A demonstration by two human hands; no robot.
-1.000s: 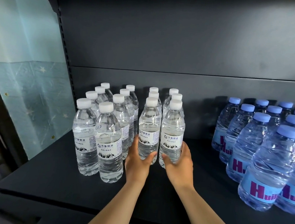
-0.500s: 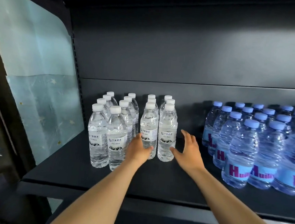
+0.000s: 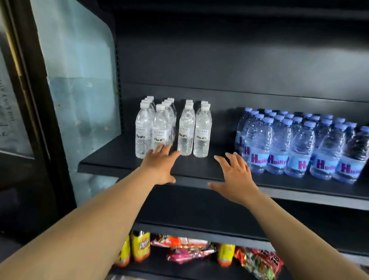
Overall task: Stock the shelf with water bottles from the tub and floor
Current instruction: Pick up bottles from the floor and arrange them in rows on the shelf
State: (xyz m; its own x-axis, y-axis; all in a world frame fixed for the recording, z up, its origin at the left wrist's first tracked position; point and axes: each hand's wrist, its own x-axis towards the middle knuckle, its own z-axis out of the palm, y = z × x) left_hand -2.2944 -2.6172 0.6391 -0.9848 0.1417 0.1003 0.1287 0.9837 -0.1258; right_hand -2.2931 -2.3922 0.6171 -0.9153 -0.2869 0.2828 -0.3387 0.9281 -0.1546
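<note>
my left hand [image 3: 160,166] fingers spread, holding nothing | my right hand [image 3: 235,177] likewise spread and empty | white-capped bottles [image 3: 186,131] just beyond both | blue-capped bottles [image 3: 301,145] right of my right hand

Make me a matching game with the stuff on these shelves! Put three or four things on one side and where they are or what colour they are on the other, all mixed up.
Things:
1. white-capped bottles
2. blue-capped bottles
3. snack bags
4. hands: left hand, right hand

Places and colours:
A. on the lower shelf, red and yellow
B. right part of the upper shelf, purple letters on blue labels
C. open, holding nothing, at the shelf's front edge
D. left part of the upper shelf, clear with white labels

Pairs: 1-D, 2-B, 3-A, 4-C
</note>
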